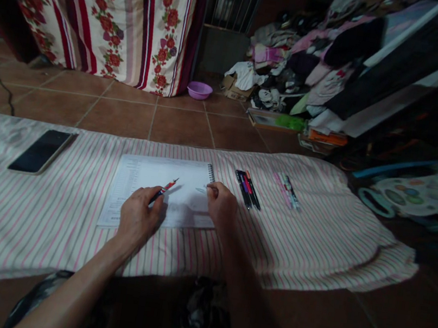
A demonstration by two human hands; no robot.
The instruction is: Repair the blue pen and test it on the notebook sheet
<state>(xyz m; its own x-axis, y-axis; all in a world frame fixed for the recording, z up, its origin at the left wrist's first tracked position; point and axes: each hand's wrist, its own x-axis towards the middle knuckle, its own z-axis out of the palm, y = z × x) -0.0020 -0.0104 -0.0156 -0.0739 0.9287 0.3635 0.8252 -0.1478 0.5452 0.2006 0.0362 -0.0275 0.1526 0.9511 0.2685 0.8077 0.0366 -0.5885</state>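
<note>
The left hand (138, 211) grips a pen (163, 191), point toward two o'clock over the notebook (154, 173); a lighter hold nearer that point would likely steer better. The right hand (222, 204) curls its fingers at the notebook's three o'clock edge; whether they grip anything, I cannot tell. Print at nine o'clock is illegibly small.

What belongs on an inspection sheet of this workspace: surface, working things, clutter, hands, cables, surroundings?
Surface: striped cloth, creased in places.
Working things: pad lying on the cloth; pencil above it.
Clutter: phone left of the pad; pens and markers right.
Hands: left hand holds the pencil; right hand at the pad's right edge, grip unclear.
Cables: one cable on the floor.
Surroundings: curtain, purple bowl, heaped clothes.
</note>
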